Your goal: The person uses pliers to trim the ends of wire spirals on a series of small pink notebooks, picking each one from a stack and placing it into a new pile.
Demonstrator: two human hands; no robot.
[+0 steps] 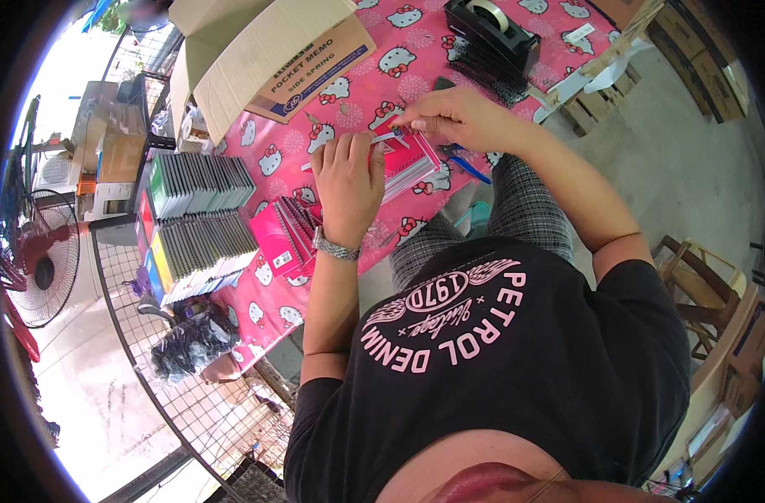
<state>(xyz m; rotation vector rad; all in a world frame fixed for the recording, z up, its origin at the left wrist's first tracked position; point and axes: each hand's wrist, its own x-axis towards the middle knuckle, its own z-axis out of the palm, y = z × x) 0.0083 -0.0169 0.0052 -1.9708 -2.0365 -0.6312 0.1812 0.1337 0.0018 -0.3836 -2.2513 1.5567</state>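
Standing far left: wire-guard fan. Next, on the bench with its pink patterned cover, two blocks of spiral notebooks, upper block and lower block, wire spines packed side by side. Black plastic bag at the near left corner. Open cardboard carton toward the back, flaps up. Small group of pink spiral notebooks lying just left of the left wrist, overlapping.

Left hand, metal watch on its wrist: fingers bent over the left end of a thin white strip and the left side of a pink-covered notebook; grip underneath hidden, can't tell if clamped. Notebook lies on the bench between the hands, atop what looks like a small pile. Right hand at its upper edge, thumb and index fingertips close together; can't tell what they pinch. Hands apart from each other.

Handling, judged: light, bendy pages, cover stiffer and maybe slick, wire binding easy to bend out of shape. Best hold: flat across the cover or by the page block, off the wire.

Right of it: blue-handled pliers, black coil wires, black tape dispenser behind.
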